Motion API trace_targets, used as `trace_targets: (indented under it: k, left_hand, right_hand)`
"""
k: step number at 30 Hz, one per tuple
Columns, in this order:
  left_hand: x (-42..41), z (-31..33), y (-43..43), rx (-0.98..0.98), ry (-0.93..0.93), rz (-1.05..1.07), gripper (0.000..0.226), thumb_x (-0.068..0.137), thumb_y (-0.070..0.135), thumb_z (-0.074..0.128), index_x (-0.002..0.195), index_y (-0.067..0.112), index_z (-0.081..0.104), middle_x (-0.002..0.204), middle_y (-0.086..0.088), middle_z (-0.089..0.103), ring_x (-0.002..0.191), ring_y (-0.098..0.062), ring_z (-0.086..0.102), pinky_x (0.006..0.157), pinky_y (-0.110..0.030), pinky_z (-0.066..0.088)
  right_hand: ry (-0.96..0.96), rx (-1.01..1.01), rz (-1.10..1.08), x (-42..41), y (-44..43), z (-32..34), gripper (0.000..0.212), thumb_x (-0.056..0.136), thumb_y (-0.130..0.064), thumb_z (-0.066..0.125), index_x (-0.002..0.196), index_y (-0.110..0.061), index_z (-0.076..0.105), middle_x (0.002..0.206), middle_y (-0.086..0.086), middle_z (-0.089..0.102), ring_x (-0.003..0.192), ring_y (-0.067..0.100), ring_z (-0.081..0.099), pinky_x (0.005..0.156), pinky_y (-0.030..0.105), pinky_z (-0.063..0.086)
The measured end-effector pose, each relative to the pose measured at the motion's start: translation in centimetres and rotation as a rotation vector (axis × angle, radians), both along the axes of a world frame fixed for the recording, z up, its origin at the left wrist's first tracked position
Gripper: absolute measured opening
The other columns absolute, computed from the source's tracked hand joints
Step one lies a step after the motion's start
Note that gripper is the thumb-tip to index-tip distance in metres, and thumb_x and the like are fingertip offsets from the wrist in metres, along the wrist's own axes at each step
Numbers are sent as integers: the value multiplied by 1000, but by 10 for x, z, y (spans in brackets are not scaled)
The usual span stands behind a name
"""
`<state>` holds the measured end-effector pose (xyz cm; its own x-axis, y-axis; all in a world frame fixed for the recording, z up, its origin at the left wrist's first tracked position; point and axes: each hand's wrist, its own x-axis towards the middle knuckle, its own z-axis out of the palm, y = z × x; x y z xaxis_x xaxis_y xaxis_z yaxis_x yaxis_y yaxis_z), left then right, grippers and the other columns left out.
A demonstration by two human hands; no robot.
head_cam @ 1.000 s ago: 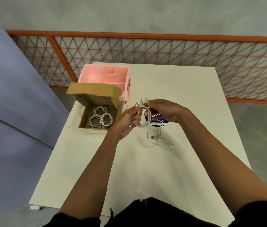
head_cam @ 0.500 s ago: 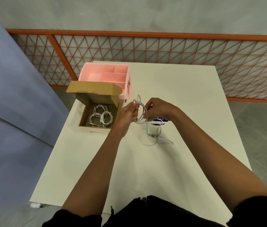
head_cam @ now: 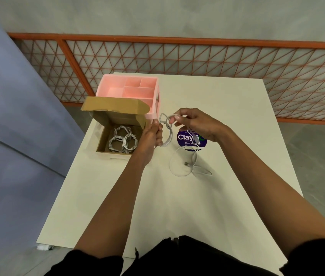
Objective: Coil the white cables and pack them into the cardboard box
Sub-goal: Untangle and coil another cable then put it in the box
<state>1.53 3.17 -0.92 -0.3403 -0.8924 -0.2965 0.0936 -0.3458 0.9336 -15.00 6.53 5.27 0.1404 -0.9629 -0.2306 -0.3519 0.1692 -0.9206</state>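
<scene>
Above the white table, my left hand (head_cam: 151,136) grips several loops of a white cable (head_cam: 167,134) just right of the open cardboard box (head_cam: 103,139). My right hand (head_cam: 195,123) pinches a strand of the same cable at the top of the loops. The cable's loose tail (head_cam: 181,166) hangs down and lies in a ring on the table, ending in a plug. Several coiled white cables (head_cam: 122,141) lie inside the box, whose lid stands open at the back.
A pink compartment tray (head_cam: 129,89) stands right behind the box. A round purple sticker (head_cam: 184,139) lies on the table (head_cam: 227,116) under my right hand. An orange lattice fence runs behind the table; a blue wall is on the left.
Both hands have risen and shifted slightly away from me with the cable. My right hand has pulled a fresh strand up to the loops, and the tail on the table has shortened.
</scene>
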Motion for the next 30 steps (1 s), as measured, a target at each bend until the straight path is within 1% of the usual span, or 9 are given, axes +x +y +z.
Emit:
trace_targets:
  k: [6,10,13,17,20,23,25,27,30]
  left_hand:
    - [-1,-10,0,2,-96,-10,36,103,33,34,72,18,44,46,13,29,40,-3,20,41,-17,20]
    - [0,-12,1,14,-101,-24,38,103,36,33,72,18,44,47,12,28,41,-3,19,41,-16,24]
    - [0,-9,-1,-11,-141,-24,38,102,37,33,72,18,44,46,14,29,40,-2,22,43,-16,26]
    - [5,-15,-1,-55,-201,-17,37,102,38,34,72,20,46,48,14,30,42,-1,24,47,-18,26]
    - [7,-17,0,-59,-225,-30,36,102,37,36,73,20,47,47,15,31,42,-1,25,47,-18,25]
    - [5,-15,2,-7,-216,-39,37,103,32,35,69,18,45,45,15,28,41,-2,22,48,-21,22]
    - [3,-14,4,31,-198,-29,39,102,30,36,65,19,42,45,14,26,41,-4,20,49,-23,19]
    - [1,-13,5,36,-209,-14,41,101,34,40,63,19,41,46,12,27,43,-5,22,50,-24,20]
    - [-1,-13,6,-35,-288,15,39,96,43,48,65,21,46,51,9,31,49,-8,27,51,-25,23]
  right_hand:
    - [-372,-100,-69,9,-3,10,28,103,-18,35,87,-13,57,101,3,67,107,19,64,95,33,48]
    - [-757,-61,-225,6,-8,22,32,104,-15,30,79,-7,49,80,8,59,79,22,69,85,38,56]
    - [-844,-27,-297,5,-6,24,31,103,-15,30,77,-9,46,75,5,51,56,13,59,65,29,57]
    - [-689,61,-325,-2,-7,23,30,100,-12,31,70,-13,40,65,3,39,44,8,35,41,18,35]
    - [-374,158,-342,-9,-10,16,28,93,-9,31,65,-14,32,64,3,27,46,9,19,38,19,18]
    - [114,206,-178,-10,-6,6,28,95,-31,51,75,-12,42,72,3,43,51,12,30,48,24,29]
    - [363,175,-86,-6,-2,2,38,82,-47,68,90,-13,54,82,-1,54,65,13,47,58,25,37]
    - [482,156,-34,1,1,-3,38,75,-43,76,91,-11,63,82,-3,60,72,10,53,58,20,39]
    - [474,170,1,11,2,-10,21,74,-24,80,81,-8,69,67,-1,64,59,5,55,47,11,38]
